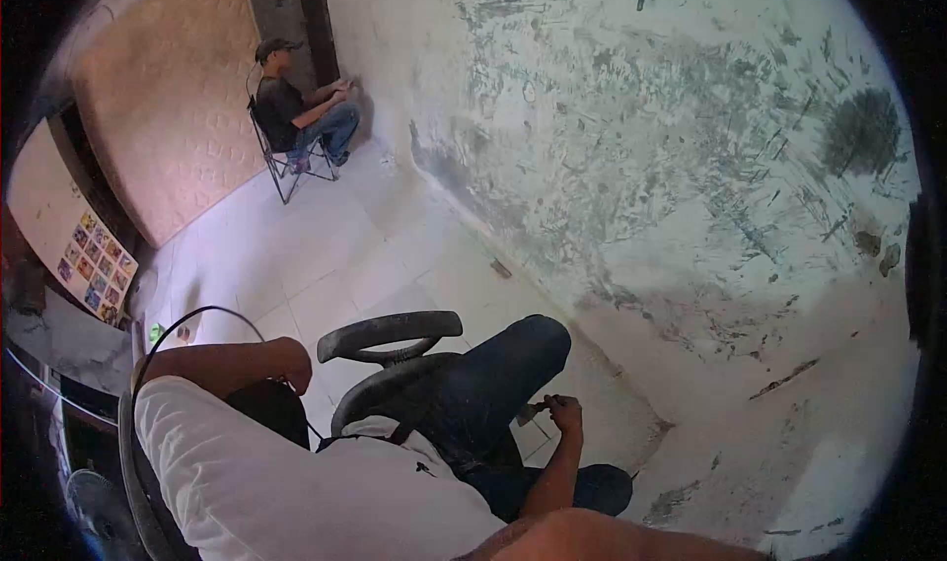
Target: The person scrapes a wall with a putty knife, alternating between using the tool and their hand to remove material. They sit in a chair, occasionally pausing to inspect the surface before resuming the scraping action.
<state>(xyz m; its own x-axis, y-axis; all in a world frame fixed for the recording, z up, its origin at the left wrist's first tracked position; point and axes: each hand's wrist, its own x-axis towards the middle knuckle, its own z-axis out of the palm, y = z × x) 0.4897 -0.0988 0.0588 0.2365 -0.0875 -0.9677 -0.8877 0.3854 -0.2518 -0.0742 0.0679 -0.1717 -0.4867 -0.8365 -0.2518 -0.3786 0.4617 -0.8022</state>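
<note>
My right hand (565, 413) is closed around the handle of what looks like a putty knife (529, 415). Its flat end points down and left, beside my bent knee and above the floor tiles, apart from the wall. My left arm (227, 366) is bent at my side with the elbow outward. The left hand itself is out of sight. I am sitting in a black office chair, whose armrest (390, 332) shows beside my thigh.
A patchy, scraped wall (631, 167) runs along the right. Pale floor tiles (365, 265) carry a small brown block (501, 268) near the wall's foot. Farther off, another person (296, 112) sits on a folding chair before an upright mattress (168, 98). A picture sheet (97, 265) leans at left.
</note>
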